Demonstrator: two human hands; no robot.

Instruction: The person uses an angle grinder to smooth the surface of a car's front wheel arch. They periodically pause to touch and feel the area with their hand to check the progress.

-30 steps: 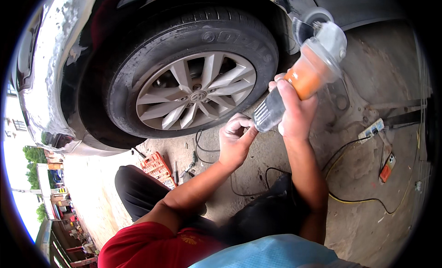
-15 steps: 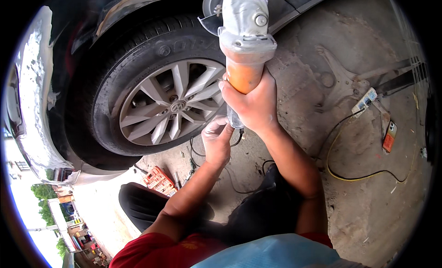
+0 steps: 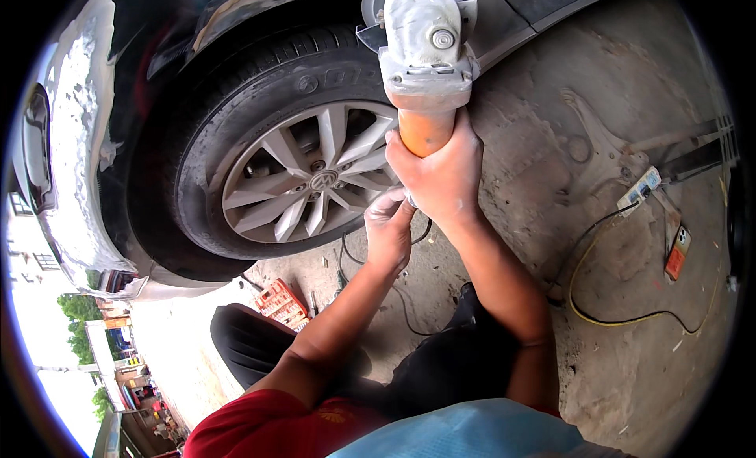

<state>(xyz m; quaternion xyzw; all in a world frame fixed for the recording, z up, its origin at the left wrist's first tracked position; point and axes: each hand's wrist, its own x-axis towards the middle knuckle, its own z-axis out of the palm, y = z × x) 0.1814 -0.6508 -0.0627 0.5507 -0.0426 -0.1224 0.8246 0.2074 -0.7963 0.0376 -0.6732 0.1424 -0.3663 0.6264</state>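
Observation:
An angle grinder [image 3: 428,56] with a dust-covered grey head and an orange body points away from me, its disc end by the car's dark side panel. My right hand [image 3: 446,173] is wrapped round the orange body. Just below it, my left hand [image 3: 390,228] is closed, thumb and fingers pinching at the grinder's rear end, which the right hand mostly covers. A black cord [image 3: 426,233] runs down from that end. To the left of the grinder is a car wheel [image 3: 346,140] with a silver spoked rim and black tyre.
An open orange tool case [image 3: 281,302] lies on the floor by my left knee. At right are a power strip [image 3: 639,190], a yellow-black cable [image 3: 622,322], an orange-backed phone [image 3: 676,254] and a metal stand [image 3: 602,139]. White filler [image 3: 77,135] coats the car's bumper.
My view has shifted slightly, so the car and floor things appear farther right. Both hands stay at the grinder, and its rear end is now more hidden behind my right hand.

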